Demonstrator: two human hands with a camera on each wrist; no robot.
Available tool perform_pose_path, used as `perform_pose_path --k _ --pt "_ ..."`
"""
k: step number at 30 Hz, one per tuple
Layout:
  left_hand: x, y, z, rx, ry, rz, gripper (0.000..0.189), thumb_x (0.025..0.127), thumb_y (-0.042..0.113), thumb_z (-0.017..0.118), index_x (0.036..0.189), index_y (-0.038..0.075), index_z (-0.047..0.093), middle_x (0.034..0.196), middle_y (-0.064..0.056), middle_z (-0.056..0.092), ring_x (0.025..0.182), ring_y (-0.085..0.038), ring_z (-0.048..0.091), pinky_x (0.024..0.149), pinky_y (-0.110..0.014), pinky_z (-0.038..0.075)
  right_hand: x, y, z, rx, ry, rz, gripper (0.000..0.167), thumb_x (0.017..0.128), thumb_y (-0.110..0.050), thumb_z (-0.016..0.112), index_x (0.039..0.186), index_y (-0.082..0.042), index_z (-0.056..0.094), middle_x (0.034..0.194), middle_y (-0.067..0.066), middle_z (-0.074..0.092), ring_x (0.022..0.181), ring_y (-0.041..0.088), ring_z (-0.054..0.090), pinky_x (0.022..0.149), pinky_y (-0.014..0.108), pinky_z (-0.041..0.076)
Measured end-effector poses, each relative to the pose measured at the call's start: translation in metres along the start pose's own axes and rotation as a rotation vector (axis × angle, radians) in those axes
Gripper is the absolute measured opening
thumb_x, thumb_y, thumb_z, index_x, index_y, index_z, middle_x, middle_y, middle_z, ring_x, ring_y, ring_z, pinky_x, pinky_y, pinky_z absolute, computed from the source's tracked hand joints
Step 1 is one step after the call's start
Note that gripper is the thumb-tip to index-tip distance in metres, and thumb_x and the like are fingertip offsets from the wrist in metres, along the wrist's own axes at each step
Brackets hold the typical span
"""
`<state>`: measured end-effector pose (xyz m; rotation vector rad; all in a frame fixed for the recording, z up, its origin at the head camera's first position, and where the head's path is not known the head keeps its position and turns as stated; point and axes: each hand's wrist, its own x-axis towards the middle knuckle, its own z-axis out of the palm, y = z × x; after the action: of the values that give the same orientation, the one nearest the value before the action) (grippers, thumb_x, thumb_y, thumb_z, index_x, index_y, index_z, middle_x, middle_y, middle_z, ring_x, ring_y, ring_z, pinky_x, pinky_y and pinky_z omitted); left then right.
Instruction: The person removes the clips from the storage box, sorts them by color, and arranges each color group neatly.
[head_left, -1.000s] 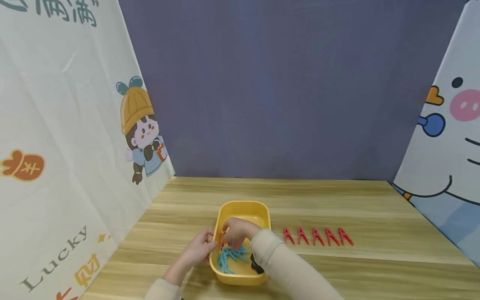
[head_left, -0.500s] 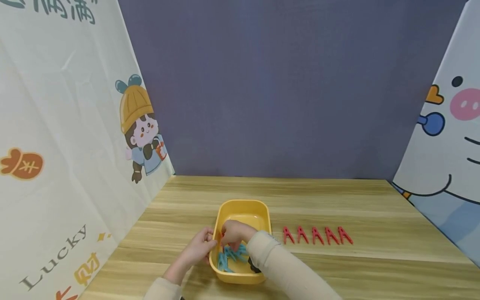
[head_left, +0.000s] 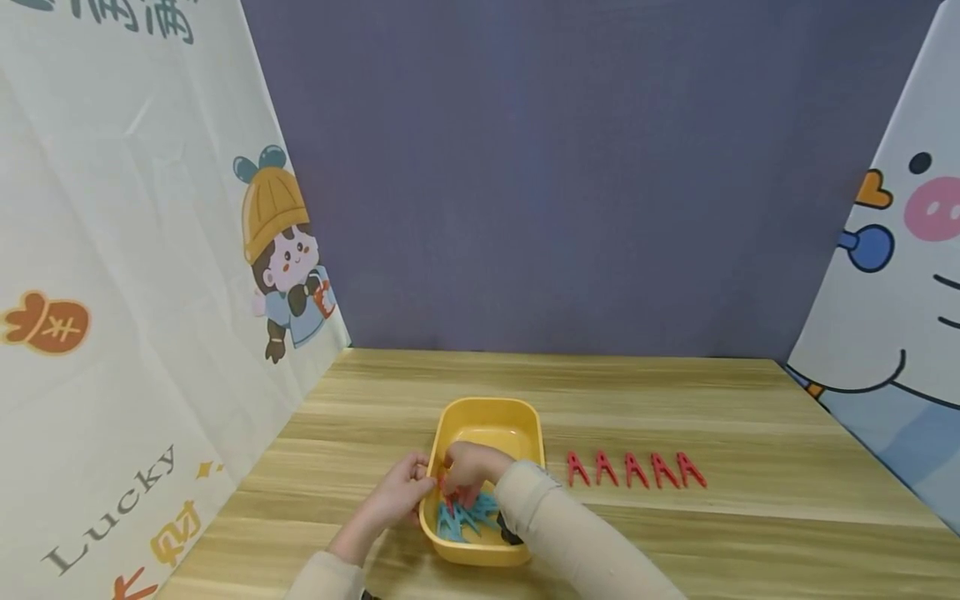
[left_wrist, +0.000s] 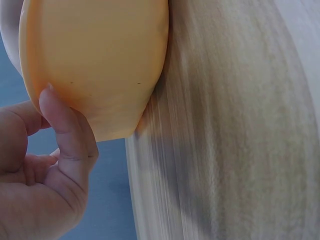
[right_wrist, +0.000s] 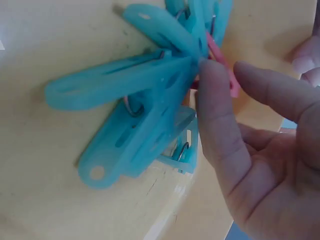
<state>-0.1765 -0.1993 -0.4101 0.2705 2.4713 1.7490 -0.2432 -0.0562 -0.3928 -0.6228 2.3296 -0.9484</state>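
Observation:
My left hand (head_left: 400, 490) pinches the left rim of a yellow plastic box (head_left: 489, 408); in the left wrist view its thumb lies along the outer wall. Inside the box, my right hand (head_left: 474, 468) reaches down among several blue clothespins (head_left: 467, 517) heaped toward the near left. A red clothespin (right_wrist: 220, 60) shows between the thumb and a finger of that hand, and they appear to pinch it. Blue clothespins (right_wrist: 120, 82) lie against the same finger and partly cover the red one.
Several red clothespins (head_left: 632, 470) stand apart in a row to the right of the box on the wooden table (head_left: 675, 400). A dark piece (head_left: 508, 530) shows under the right sleeve. Printed cloth (head_left: 187, 250) hangs at the left, and a purple-grey backdrop (head_left: 525, 183) rises behind.
Inside the box, the blue clothespins have shifted and bunched toward the near left, while my right hand stays among them. My left hand keeps its hold on the rim.

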Motion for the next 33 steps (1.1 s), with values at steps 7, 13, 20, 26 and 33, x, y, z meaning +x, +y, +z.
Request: perform_pose_path --k 7,13,20,26,33 --pt "0.002 -0.001 0.001 0.002 0.006 -0.007 0.027 0.088 0.003 0.049 0.111 -0.008 0.041 0.08 -0.008 0.046 0.052 -0.015 0.051 0.043 -0.034 0.049 -0.002 0.0 -0.003 -0.024 -0.044 -0.014 0.014 0.079 0.004 0.065 0.066 0.001 0.06 0.058 0.011 0.06 0.046 0.018 0.055 0.048 0.032 0.053" --pt "0.002 -0.002 0.001 0.0 0.006 -0.002 0.027 0.087 0.002 0.048 0.111 -0.008 0.041 0.081 -0.008 0.046 0.051 -0.013 0.051 0.043 -0.032 0.048 -0.007 -0.003 -0.013 -0.033 -0.087 -0.049 0.011 0.081 0.003 0.062 0.071 0.001 0.064 0.061 0.01 0.061 0.05 0.02 0.059 0.051 0.031 0.054" --pt "0.002 -0.001 0.001 -0.002 0.004 -0.017 0.027 0.089 0.004 0.049 0.112 -0.008 0.041 0.081 -0.008 0.047 0.052 -0.014 0.05 0.043 -0.03 0.047 -0.013 -0.003 -0.031 0.002 -0.063 -0.073 0.005 0.082 0.0 0.063 0.08 -0.002 0.059 0.062 0.011 0.058 0.052 0.021 0.061 0.051 0.031 0.054" --pt "0.001 0.0 0.0 -0.002 0.002 -0.008 0.03 0.09 0.004 0.049 0.115 -0.01 0.04 0.083 -0.012 0.049 0.052 -0.016 0.05 0.043 -0.032 0.047 -0.026 -0.007 -0.044 0.042 -0.025 -0.119 0.004 0.082 0.0 0.062 0.082 -0.001 0.059 0.069 0.019 0.062 0.051 0.019 0.057 0.05 0.033 0.054" --pt "0.002 -0.001 0.001 0.004 -0.006 -0.021 0.03 0.09 0.004 0.047 0.115 -0.011 0.04 0.085 -0.014 0.05 0.054 -0.016 0.052 0.044 -0.03 0.048 -0.038 -0.009 -0.059 0.096 0.02 -0.202 0.005 0.084 -0.005 0.063 0.085 -0.003 0.059 0.076 0.012 0.063 0.057 0.024 0.061 0.049 0.033 0.053"
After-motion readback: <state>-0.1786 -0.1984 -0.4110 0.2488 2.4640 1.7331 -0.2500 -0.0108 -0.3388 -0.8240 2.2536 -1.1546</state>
